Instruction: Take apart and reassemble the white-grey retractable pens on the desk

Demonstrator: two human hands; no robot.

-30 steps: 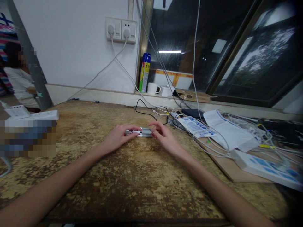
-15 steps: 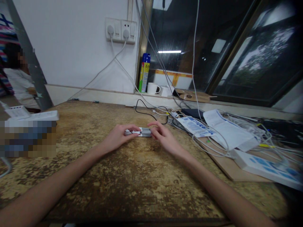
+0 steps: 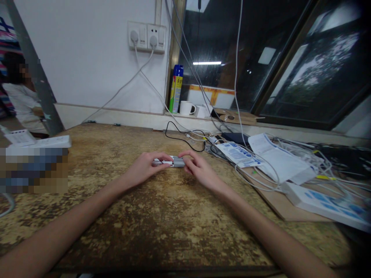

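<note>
A small bundle of white and grey pens (image 3: 179, 162) lies crosswise low over the worn wooden table, between my hands. My left hand (image 3: 146, 164) is closed on the left end, thumb in front and fingers behind. At the right end, my right hand (image 3: 197, 165) has its index finger bent over the grey part and its thumb close to the front side. Both ends of the bundle are partly hidden by my fingers, and how many pens there are is hard to make out.
Tangled cables, a printed packet (image 3: 239, 154), white paper (image 3: 272, 158) and a white-blue box (image 3: 324, 204) crowd the right side. A power strip (image 3: 55, 142) stands at left. A spray can (image 3: 176, 90) and mug (image 3: 187, 108) stand on the sill. A person (image 3: 21, 96) sits far left.
My right index finger has come down onto the right end of the pens, and the right hand's fingers have closed in. My left hand keeps its hold in nearly the same place.
</note>
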